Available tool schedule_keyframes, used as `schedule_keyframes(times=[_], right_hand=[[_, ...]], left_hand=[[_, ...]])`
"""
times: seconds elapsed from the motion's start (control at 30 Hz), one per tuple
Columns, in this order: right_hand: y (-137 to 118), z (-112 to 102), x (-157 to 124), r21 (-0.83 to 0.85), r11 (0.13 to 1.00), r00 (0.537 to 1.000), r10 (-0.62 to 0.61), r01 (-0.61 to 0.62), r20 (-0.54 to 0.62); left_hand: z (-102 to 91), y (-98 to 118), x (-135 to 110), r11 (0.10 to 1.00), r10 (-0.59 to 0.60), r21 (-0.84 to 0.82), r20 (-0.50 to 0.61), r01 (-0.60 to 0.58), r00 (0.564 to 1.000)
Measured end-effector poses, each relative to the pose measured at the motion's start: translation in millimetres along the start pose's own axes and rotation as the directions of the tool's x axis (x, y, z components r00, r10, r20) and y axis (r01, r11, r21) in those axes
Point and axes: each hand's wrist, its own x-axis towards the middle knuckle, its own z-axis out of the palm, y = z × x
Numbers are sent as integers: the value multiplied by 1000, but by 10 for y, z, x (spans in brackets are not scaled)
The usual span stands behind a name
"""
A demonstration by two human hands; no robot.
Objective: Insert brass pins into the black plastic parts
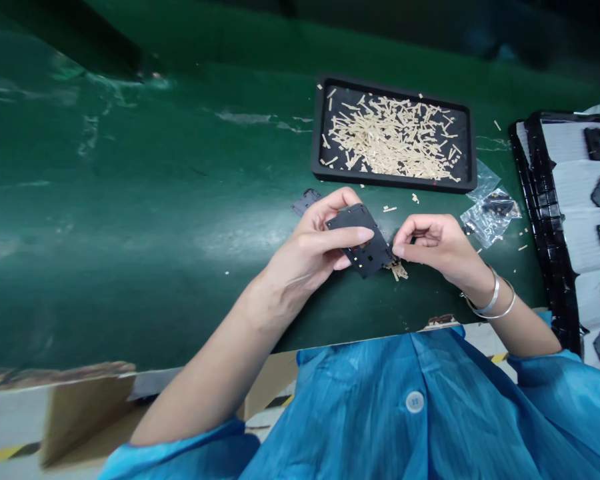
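My left hand (325, 233) grips a flat black plastic part (367, 250) with small square holes, the thumb lying across its upper face. Closed in a pinch, my right hand (433, 247) meets the part's right edge; whatever its fingertips hold is too small to make out. Beneath that edge lies a small heap of pale strips (397, 270) on the table. Another dark plastic part (306, 201) rests behind my left hand, partly hidden by it.
A black tray (395, 183) of many pale strips stands behind my hands. Clear plastic bags (493, 213) with small parts lie to the right. Further right is a black-edged box (555, 240) holding several black parts on white lining. The green table's (155, 280) front edge is chipped.
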Motion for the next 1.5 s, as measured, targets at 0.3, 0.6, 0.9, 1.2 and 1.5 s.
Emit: schedule_keyframes(times=[0.3, 0.6, 0.9, 1.2, 1.5], right_hand=[[-7, 12, -10, -3, 1000, 1000, -9, 9, -9], [1, -2, -3, 58, 998, 1000, -12, 13, -20], [3, -1, -13, 45, 996, 997, -79, 80, -15], [1, -5, 7, 66, 998, 994, -21, 14, 108], [10, -36, 4, 95, 995, 993, -39, 28, 114]], left_hand=[[-3, 0, -4, 999, -21, -24, 16, 21, 1000], [19, -9, -19, 999, 35, -41, -10, -35, 999], [19, 8, -14, 998, 40, 55, -43, -38, 998], [39, 16, -10, 999, 12, 49, -51, -9, 999], [47, 4, -20, 999, 27, 40, -27, -26, 999]])
